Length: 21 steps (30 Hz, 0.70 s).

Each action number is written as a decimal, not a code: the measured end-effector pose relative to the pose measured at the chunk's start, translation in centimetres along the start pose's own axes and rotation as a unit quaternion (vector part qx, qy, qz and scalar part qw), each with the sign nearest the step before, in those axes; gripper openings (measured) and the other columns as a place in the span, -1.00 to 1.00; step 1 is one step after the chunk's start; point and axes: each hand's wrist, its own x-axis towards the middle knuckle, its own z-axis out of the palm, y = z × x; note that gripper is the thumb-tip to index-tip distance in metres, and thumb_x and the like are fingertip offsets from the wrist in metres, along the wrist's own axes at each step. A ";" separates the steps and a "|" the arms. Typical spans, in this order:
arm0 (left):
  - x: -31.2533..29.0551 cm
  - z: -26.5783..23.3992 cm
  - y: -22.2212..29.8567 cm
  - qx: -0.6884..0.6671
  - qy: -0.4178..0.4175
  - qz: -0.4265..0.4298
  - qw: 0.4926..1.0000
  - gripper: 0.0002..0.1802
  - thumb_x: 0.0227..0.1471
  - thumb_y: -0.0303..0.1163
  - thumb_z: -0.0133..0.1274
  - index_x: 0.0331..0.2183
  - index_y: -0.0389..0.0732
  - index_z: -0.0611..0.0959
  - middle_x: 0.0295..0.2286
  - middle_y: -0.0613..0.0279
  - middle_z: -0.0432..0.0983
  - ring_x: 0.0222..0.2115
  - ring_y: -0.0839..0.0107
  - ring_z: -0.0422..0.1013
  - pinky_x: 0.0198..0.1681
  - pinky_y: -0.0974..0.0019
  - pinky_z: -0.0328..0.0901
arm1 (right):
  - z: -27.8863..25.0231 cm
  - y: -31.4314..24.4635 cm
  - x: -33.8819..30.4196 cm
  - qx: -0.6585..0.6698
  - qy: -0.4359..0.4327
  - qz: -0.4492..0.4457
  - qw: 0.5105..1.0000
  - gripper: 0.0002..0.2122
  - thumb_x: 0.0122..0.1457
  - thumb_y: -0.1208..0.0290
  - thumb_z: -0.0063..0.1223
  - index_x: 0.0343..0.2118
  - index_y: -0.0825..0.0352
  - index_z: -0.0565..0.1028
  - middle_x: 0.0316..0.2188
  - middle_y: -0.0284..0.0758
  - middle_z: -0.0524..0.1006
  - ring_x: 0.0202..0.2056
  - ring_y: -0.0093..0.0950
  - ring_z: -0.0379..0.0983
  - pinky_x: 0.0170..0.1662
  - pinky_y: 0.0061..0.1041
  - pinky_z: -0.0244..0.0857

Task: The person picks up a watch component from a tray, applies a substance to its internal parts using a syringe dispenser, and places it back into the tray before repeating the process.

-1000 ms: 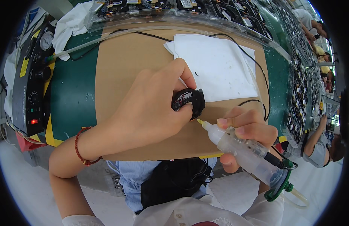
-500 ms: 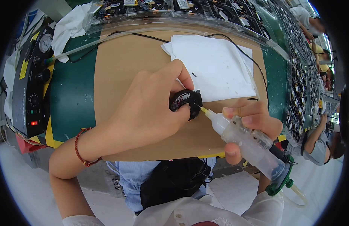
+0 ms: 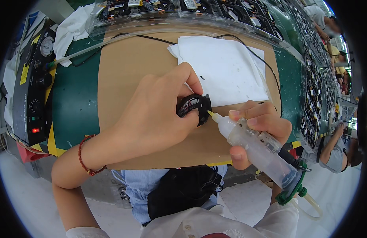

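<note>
Between the thumb and fingers of my left hand (image 3: 163,107) is a small black watch-like case (image 3: 202,106) with its inner parts showing. It is held tilted above the brown cardboard. My right hand (image 3: 266,123) is closed around a translucent dispensing syringe (image 3: 259,148) with a green cap at its rear. The syringe's yellow tip (image 3: 210,114) points left at the case's right edge; whether it touches, I cannot tell. My left fingers hide part of the case.
White cloths (image 3: 223,67) lie on the cardboard (image 3: 124,79). A black dispenser box (image 3: 35,87) with a gauge stands at left. Clear trays of black parts (image 3: 199,8) line the back and right. A hose and a black cable cross behind. Other people sit at far right.
My right hand and the syringe have shifted slightly left, its tip now lying at the case's right edge. My left hand still holds the case almost in the same place.
</note>
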 end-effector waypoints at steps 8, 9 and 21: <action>0.1 0.0 0.2 -0.007 -0.009 -0.011 1.000 -0.72 -0.24 -0.72 -0.01 -0.37 -0.35 0.35 -0.48 0.18 0.48 -0.47 0.63 0.39 -0.53 0.59 0.26 | -0.4 -0.1 -0.1 0.007 -0.008 0.018 1.000 -0.54 -0.22 0.37 0.32 -0.29 0.38 0.29 -0.53 -0.27 0.30 -0.56 -0.49 0.31 -0.31 -0.45 0.40; 0.1 0.0 0.1 -0.011 -0.008 -0.011 1.000 -0.72 -0.24 -0.72 -0.01 -0.37 -0.35 0.35 -0.48 0.18 0.49 -0.47 0.62 0.40 -0.54 0.59 0.26 | -0.4 -0.2 -0.1 0.003 -0.006 0.025 1.000 -0.54 -0.21 0.37 0.32 -0.29 0.38 0.29 -0.53 -0.27 0.30 -0.57 -0.49 0.31 -0.30 -0.45 0.39; 0.1 0.0 0.2 -0.001 -0.003 -0.011 1.000 -0.72 -0.25 -0.72 0.00 -0.37 -0.35 0.35 -0.48 0.17 0.49 -0.50 0.61 0.41 -0.56 0.57 0.28 | -0.3 -0.2 0.0 -0.005 -0.009 0.008 1.000 -0.53 -0.21 0.35 0.32 -0.30 0.39 0.27 -0.55 -0.27 0.29 -0.57 -0.49 0.30 -0.32 -0.47 0.39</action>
